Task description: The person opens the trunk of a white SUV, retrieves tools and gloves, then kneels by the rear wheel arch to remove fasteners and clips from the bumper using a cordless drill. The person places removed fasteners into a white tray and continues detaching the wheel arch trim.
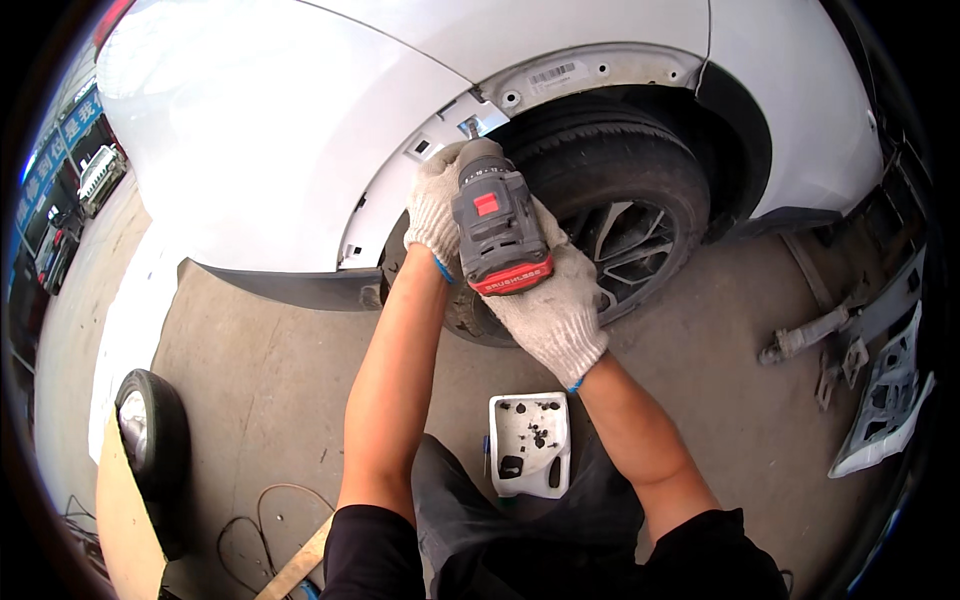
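Note:
A grey and black cordless drill (500,225) with a red rear band points away from me at the wheel arch edge of a white car (300,130). My right hand (555,300), in a knitted off-white glove, is wrapped round its handle, largely hidden under the drill body. My left hand (436,205), gloved the same way, is closed at the drill's nose beside the chuck; its fingertips are partly hidden. The bit meets a white bracket (475,118) where the bumper edge joins the fender. Bare metal with bolt holes (600,72) runs along the arch above the tyre (620,160).
A white tray (497,440) with small black clips and screws lies near my legs. A loose wheel (165,425) stands at left, beside a tan board (125,500) and a cable (262,510). Removed metal parts (880,400) lie at right. Parked vehicles (100,175) are far left.

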`<action>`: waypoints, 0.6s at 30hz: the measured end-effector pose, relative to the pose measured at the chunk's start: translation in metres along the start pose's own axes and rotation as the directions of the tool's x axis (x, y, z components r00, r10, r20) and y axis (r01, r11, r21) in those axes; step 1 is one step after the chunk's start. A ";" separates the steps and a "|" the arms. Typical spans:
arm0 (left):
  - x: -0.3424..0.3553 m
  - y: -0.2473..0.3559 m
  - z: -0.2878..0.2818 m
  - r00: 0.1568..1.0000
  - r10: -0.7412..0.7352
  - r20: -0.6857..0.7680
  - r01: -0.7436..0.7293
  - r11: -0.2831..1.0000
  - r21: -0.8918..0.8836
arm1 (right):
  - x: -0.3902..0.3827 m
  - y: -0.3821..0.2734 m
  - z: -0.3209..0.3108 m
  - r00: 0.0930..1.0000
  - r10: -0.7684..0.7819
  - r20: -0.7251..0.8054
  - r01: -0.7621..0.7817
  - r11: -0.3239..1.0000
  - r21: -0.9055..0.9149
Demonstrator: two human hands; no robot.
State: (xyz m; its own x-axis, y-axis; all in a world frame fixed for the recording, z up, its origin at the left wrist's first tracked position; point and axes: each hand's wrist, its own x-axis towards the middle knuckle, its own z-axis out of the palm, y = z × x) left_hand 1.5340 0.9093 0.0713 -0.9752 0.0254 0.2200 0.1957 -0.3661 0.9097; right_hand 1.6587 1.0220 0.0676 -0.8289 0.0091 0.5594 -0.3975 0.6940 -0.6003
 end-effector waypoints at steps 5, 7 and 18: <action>-0.001 0.004 -0.004 0.998 0.017 0.057 -0.026 0.988 0.154 | 0.004 -0.008 -0.004 0.998 0.055 0.003 -0.055 0.998 -0.013; -0.003 0.007 -0.011 0.995 0.028 0.095 -0.045 0.980 0.192 | 0.006 -0.013 -0.010 0.997 0.068 0.042 -0.064 0.994 -0.087; -0.118 -0.141 -0.067 0.972 -0.018 0.233 -0.140 0.754 0.642 | -0.048 0.028 -0.020 0.997 -0.076 0.021 0.075 0.996 0.041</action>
State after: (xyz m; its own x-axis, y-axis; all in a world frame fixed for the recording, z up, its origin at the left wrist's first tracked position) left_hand 1.6147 0.8953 -0.1066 -0.9274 0.2480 0.2800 0.3509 0.3177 0.8809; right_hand 1.6949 1.0554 0.0353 -0.8045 -0.0591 0.5910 -0.4745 0.6624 -0.5797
